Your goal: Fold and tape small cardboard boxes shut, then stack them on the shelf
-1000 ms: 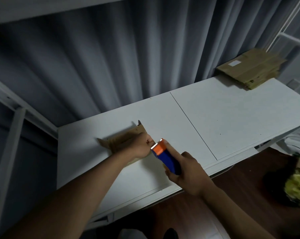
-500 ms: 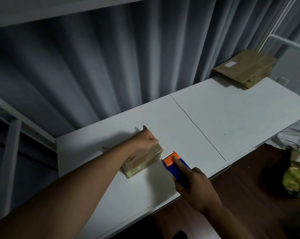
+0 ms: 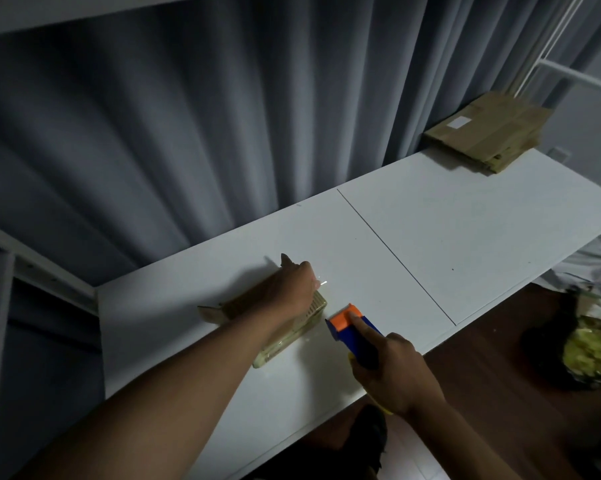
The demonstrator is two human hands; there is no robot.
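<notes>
My left hand (image 3: 294, 287) presses the small brown cardboard box (image 3: 288, 327); my right hand (image 3: 392, 372) grips the blue-orange tape dispenser (image 3: 352, 327) just beside its right end.

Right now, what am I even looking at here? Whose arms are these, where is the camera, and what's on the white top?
There is no machine: these are a person's bare arms, filmed by a camera on their head looking forward and down. The left hand presses on a small box lying on the white table. The right hand grips a blue-and-orange tape dispenser just beside the box. A stack of flat cardboard lies at the far right end, against the grey curtain.
</notes>
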